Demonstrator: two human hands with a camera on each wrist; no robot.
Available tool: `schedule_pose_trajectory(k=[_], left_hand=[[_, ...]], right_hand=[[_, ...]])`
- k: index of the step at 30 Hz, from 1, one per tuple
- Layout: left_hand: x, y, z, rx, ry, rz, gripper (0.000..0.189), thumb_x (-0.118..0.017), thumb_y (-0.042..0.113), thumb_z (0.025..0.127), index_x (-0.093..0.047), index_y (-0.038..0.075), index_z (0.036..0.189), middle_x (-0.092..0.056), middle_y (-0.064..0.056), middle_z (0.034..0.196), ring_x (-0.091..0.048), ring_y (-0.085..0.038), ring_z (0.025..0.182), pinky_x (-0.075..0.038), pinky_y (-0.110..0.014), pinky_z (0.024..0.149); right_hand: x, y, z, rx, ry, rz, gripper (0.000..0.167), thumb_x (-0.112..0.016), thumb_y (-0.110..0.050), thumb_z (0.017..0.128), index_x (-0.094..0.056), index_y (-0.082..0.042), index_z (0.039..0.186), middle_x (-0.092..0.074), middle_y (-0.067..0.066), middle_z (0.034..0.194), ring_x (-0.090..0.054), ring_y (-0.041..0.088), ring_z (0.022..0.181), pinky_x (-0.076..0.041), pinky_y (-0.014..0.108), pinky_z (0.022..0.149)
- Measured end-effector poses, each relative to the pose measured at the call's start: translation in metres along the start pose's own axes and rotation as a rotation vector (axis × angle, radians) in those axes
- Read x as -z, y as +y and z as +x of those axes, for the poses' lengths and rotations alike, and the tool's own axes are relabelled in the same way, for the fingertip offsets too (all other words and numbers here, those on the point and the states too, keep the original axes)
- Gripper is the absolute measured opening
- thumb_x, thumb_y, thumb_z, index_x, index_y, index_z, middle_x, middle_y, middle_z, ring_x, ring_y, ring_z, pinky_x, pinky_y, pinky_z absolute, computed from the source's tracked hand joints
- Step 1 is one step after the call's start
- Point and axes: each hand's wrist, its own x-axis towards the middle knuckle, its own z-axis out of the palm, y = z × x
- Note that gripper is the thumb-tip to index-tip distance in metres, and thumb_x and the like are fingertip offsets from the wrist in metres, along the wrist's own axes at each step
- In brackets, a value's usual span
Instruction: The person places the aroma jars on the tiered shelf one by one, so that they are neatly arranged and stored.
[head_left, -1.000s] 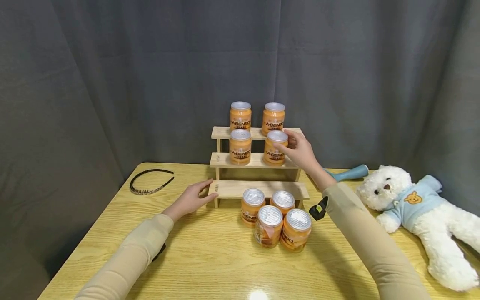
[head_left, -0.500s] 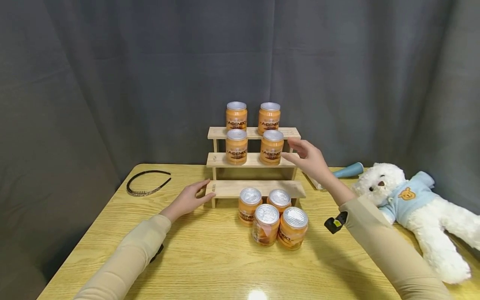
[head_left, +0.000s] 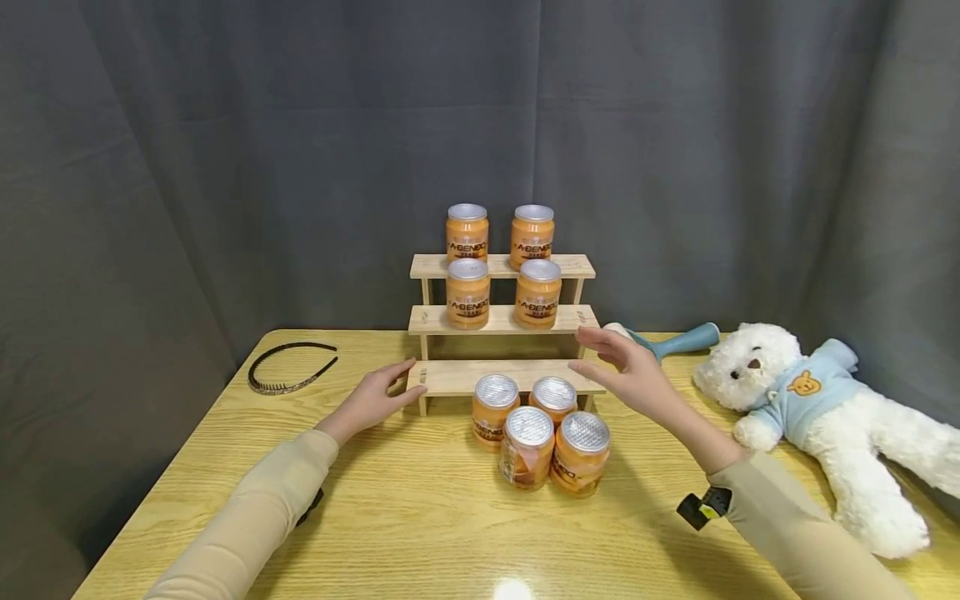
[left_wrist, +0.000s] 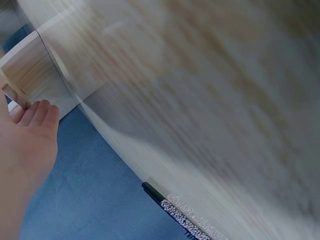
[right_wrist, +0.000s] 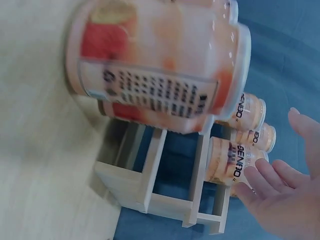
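A three-step wooden display rack [head_left: 487,377] stands on the table, with two orange canned goods [head_left: 467,237] on its top step and two orange cans [head_left: 537,296] on the middle step. Several more orange cans [head_left: 528,450] with silver lids cluster in front of the bottom step. My left hand [head_left: 375,400] holds the left end of that bottom step between thumb and fingers; the left wrist view shows the fingers [left_wrist: 42,115] at the wood. Beside the rack's right end my right hand [head_left: 633,375] is in the air, fingers apart and holding nothing.
On the left lies a black headband [head_left: 292,367]. A white teddy bear [head_left: 806,417] in a blue shirt lies at the right, near a blue-handled object [head_left: 682,340] whose kind is unclear. A dark curtain [head_left: 480,100] hangs behind the table.
My right hand has let go of the right can on the middle step and moved down and to the right. The left hand stays at the rack; the head view has shifted slightly.
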Motion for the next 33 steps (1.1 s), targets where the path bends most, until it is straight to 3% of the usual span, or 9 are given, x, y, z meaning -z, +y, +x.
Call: schedule_pose_trajectory(k=[13, 21, 27, 33], left_hand=[[0.000, 0.001, 0.002, -0.010, 0.009, 0.015, 0.076, -0.054, 0.052, 0.091, -0.030, 0.008, 0.148, -0.033, -0.015, 0.150, -0.040, -0.036, 0.132, -0.038, -0.046, 0.108], [0.000, 0.000, 0.000, -0.002, 0.010, 0.010, 0.077, -0.053, 0.053, 0.091, -0.029, 0.007, 0.148, -0.032, -0.015, 0.151, -0.039, -0.036, 0.132, -0.038, -0.047, 0.108], [0.000, 0.001, -0.001, 0.002, 0.013, 0.014, 0.076, -0.053, 0.052, 0.091, -0.030, 0.008, 0.148, -0.032, -0.015, 0.150, -0.039, -0.036, 0.132, -0.038, -0.047, 0.107], [-0.001, 0.001, 0.000, -0.002, 0.008, 0.014, 0.076, -0.053, 0.052, 0.091, -0.029, 0.009, 0.148, -0.032, -0.015, 0.150, -0.040, -0.035, 0.132, -0.039, -0.046, 0.107]], right_hand=[[-0.012, 0.007, -0.038, 0.001, -0.064, -0.036, 0.052, -0.070, -0.023, 0.086, -0.052, -0.005, 0.131, -0.059, 0.016, 0.126, -0.057, 0.032, 0.114, -0.046, 0.046, 0.099], [-0.021, 0.009, -0.051, 0.014, -0.119, -0.094, 0.050, -0.076, -0.027, 0.080, -0.059, 0.000, 0.119, -0.062, 0.015, 0.117, -0.060, 0.031, 0.104, -0.052, 0.045, 0.090], [-0.024, 0.011, -0.057, 0.018, -0.136, -0.158, 0.051, -0.079, -0.032, 0.075, -0.063, -0.006, 0.115, -0.062, 0.007, 0.108, -0.059, 0.023, 0.099, -0.054, 0.037, 0.085], [-0.018, 0.014, -0.060, 0.001, -0.161, -0.149, 0.051, -0.079, -0.033, 0.075, -0.064, -0.012, 0.120, -0.057, 0.001, 0.100, -0.058, 0.018, 0.096, -0.053, 0.037, 0.081]])
